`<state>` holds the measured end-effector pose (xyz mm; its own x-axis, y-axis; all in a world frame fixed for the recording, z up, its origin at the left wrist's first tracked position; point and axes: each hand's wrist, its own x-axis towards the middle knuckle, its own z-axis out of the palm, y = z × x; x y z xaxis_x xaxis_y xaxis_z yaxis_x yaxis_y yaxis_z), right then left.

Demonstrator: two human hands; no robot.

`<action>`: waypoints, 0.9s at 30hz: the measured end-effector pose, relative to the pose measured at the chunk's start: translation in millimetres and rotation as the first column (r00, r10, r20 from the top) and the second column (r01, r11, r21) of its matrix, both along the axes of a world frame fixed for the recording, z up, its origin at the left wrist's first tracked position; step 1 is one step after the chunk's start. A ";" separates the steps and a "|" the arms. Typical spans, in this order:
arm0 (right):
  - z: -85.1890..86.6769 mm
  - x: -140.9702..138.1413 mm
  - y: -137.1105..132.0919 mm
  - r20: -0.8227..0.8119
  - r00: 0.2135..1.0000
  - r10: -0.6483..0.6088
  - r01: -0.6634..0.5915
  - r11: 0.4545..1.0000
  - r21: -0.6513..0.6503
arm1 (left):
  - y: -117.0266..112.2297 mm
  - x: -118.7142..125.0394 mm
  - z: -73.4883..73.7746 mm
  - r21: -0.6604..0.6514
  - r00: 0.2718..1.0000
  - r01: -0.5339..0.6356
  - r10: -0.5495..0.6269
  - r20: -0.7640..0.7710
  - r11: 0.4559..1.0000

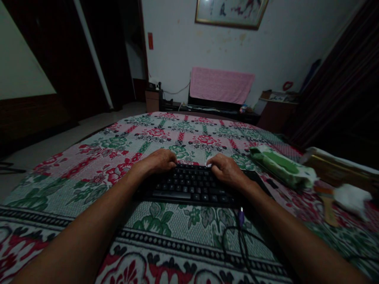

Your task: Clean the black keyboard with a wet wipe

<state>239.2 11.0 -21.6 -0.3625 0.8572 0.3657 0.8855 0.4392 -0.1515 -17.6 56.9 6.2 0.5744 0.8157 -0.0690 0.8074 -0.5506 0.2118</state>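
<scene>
A black keyboard [189, 183] lies on the flowered cloth in front of me. My left hand [161, 161] is at its far left edge, fingers curled in and closed on that edge. A small white wipe [209, 161] is pinched in my right hand [227, 169], which rests on the far right part of the keyboard, with the wipe at the far edge. Both forearms cover parts of the keyboard's sides. Its dark cable [243, 244] with a purple plug [241, 217] lies looped on the near side.
To the right lie a green and white wipes pack [281, 165], a wooden-handled brush [328, 207], a crumpled white tissue [352, 199] and a gold-coloured box [331, 165]. The patterned cloth [180, 136] spreads over the table. Beyond it, a pink towel [222, 85] hangs by the wall.
</scene>
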 end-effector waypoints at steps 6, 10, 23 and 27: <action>-1.9 0.2 -0.8 -0.022 1.000 -0.004 0.004 1.000 0.000 | -9.9 14.0 2.6 0.026 0.998 0.033 -0.034 0.056 0.999; -0.4 -2.5 -2.2 -0.001 1.000 0.032 -0.032 0.999 -0.010 | -15.3 22.3 -2.0 0.076 0.992 0.067 -0.075 0.104 0.995; 8.1 10.9 -16.5 0.112 0.993 0.020 -0.021 1.000 0.003 | -12.7 21.9 -8.3 0.065 0.990 0.048 -0.056 0.128 0.997; 5.2 -1.3 -14.9 0.104 0.993 0.051 -0.053 0.998 0.016 | -11.8 21.7 -10.1 0.069 0.989 0.053 -0.062 0.132 0.996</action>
